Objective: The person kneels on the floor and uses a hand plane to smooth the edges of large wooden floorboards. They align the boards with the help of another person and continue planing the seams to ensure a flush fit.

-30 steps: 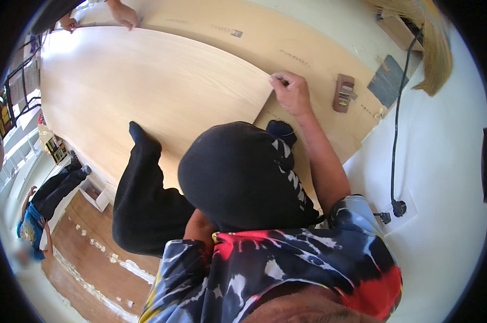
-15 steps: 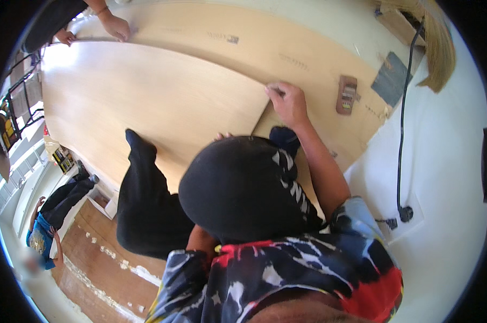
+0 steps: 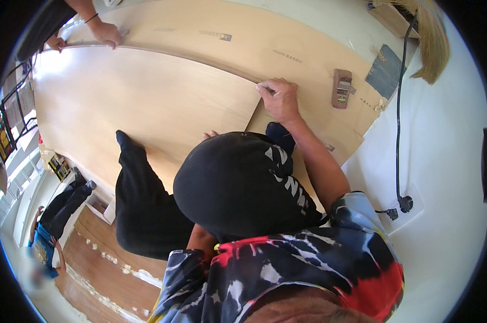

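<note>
A light plywood sheet (image 3: 141,102) lies on top of a larger board (image 3: 286,43) that reaches out behind it and to its right. The right hand (image 3: 280,98) rests at the sheet's far right corner. Right of that hand, a small block tool (image 3: 342,88) sits on the board. Farther right, a power cord (image 3: 398,118) runs down to a wall socket (image 3: 406,203). At the sheet's far left end, another person's hand (image 3: 107,33) presses on its edge.

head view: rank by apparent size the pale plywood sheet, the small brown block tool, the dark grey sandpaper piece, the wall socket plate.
1. pale plywood sheet, by far the largest.
2. dark grey sandpaper piece.
3. wall socket plate, close to the sandpaper in apparent size; the fisheye rim distorts both, so their order is unsure.
4. small brown block tool, smallest.
</note>
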Action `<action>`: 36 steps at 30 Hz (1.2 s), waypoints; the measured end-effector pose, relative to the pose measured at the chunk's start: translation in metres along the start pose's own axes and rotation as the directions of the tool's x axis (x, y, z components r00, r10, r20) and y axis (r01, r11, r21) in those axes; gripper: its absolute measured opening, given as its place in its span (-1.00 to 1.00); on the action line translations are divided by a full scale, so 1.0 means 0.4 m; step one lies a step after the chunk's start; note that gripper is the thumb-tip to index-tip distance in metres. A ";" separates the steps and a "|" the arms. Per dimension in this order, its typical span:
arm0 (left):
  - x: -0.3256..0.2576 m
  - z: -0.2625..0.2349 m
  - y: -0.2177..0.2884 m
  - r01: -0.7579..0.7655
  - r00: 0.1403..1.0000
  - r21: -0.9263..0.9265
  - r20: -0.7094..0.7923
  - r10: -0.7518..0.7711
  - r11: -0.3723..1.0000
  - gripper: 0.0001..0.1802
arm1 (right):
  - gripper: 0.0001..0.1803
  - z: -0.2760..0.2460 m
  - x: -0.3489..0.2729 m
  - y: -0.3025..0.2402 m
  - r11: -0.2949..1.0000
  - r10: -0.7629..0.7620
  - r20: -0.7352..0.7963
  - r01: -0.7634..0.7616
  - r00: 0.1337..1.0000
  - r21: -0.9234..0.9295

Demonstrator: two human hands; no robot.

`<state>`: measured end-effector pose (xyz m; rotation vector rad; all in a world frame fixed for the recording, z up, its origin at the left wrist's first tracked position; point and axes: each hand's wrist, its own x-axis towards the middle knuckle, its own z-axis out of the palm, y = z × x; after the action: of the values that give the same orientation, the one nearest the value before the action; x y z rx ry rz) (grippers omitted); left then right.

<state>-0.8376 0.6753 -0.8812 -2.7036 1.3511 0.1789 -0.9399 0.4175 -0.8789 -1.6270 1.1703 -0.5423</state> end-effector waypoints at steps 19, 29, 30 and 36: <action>-0.023 0.000 -0.022 -0.092 0.990 0.216 0.126 0.065 0.972 -0.38 | -0.89 0.013 0.016 -0.003 0.982 0.121 -0.049 -0.112 0.991 0.155; -0.064 0.037 -0.006 0.006 0.988 0.110 0.150 -0.022 0.994 -0.32 | -0.90 0.001 0.002 0.034 0.999 -0.035 0.004 0.035 0.999 -0.029; -0.059 0.040 -0.004 0.040 0.996 0.062 0.080 -0.045 0.997 -0.29 | -0.91 0.009 0.003 0.032 0.997 -0.070 -0.024 0.070 0.997 -0.015; -0.081 0.030 -0.036 0.134 0.974 -0.082 0.193 -0.116 0.988 -0.16 | -0.92 0.025 -0.018 0.005 0.997 -0.002 -0.026 0.003 1.000 0.072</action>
<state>-0.8461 0.7113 -0.8874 -2.7544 1.1436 0.4849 -0.9357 0.4285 -0.8834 -1.5647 1.1550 -0.6017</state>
